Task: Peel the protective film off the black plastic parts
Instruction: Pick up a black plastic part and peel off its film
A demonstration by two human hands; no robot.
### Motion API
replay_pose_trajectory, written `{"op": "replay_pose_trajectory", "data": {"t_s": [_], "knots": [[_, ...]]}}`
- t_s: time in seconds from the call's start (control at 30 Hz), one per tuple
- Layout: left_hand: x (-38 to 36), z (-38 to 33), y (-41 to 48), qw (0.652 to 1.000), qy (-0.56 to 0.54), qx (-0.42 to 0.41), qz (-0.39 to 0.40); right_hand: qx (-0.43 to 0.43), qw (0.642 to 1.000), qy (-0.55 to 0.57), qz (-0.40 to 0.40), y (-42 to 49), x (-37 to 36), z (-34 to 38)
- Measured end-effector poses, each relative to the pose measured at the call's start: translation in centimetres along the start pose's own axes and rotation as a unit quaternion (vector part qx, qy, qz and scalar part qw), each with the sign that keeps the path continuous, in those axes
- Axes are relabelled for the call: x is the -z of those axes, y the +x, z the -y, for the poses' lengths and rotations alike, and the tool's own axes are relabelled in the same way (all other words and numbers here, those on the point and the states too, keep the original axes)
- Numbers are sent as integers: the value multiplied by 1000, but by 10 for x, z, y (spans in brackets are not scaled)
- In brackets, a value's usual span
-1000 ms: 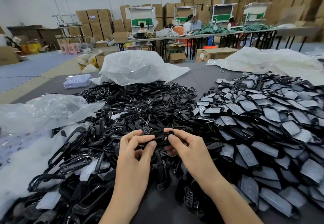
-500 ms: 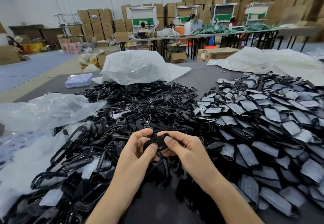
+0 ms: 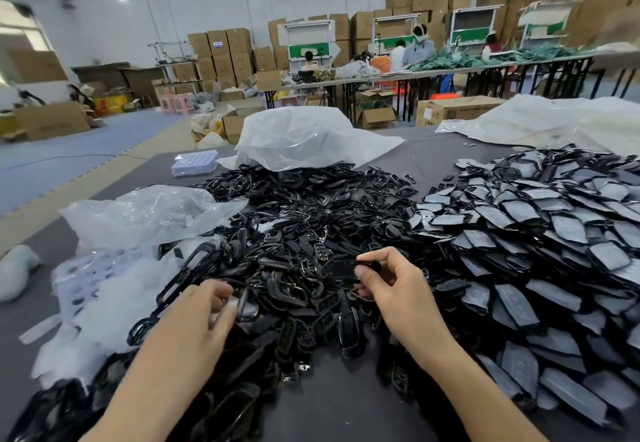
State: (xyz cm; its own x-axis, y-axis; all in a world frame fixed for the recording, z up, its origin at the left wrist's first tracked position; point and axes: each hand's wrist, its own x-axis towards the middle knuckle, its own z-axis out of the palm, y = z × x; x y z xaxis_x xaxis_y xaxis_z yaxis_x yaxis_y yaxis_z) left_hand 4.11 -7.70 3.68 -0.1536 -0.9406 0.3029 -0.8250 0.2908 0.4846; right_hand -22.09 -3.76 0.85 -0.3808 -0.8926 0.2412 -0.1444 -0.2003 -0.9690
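My right hand (image 3: 393,282) pinches a small black plastic part (image 3: 341,269) between thumb and fingers, just above the heap. My left hand (image 3: 204,317) has drawn away to the lower left with its fingers curled round a small clear strip of film (image 3: 231,303); motion blur hides the details. A big heap of glossy black parts (image 3: 294,230) fills the table's middle. To the right lies a pile of black parts covered in grey film (image 3: 540,234).
Peeled films and a lilac perforated tray (image 3: 93,275) lie at the left, beneath a clear plastic bag (image 3: 145,213). A white bag (image 3: 298,137) and another lilac tray (image 3: 195,163) sit at the back. People work at far tables among stacked cartons.
My hands were together on one black part; now the left hand has pulled away down and left with a strip of film, while the right keeps the part.
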Motion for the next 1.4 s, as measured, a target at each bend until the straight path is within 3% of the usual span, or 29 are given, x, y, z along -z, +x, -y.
{"op": "replay_pose_trajectory", "data": {"t_s": [0.07,0.13,0.37,0.57,0.67,0.83,0.9,1.27,1.4], "knots": [[7,17,-6,990,117,26,69,2,1000,-13,-9,1,0,-1],[4,20,-9,984,148,31,89,3,1000,-12,-16,1,0,-1],[-1,12,-9,993,109,24,-38,-3,1000,7,-26,0,0,-1],[-2,-25,4,985,-8,-68,-159,-59,983,173,-23,6,4,2],[-8,-42,10,990,-34,-86,-103,-64,977,204,-19,7,8,1],[-6,-1,6,991,104,-5,80,-67,976,208,-20,8,7,0],[-7,7,4,986,120,5,117,-68,977,203,-19,8,5,0],[-13,-7,0,998,54,-28,-7,-71,976,206,-21,9,8,-1],[-6,-35,-1,990,-115,-50,-69,-84,963,256,-22,11,8,0]]}}
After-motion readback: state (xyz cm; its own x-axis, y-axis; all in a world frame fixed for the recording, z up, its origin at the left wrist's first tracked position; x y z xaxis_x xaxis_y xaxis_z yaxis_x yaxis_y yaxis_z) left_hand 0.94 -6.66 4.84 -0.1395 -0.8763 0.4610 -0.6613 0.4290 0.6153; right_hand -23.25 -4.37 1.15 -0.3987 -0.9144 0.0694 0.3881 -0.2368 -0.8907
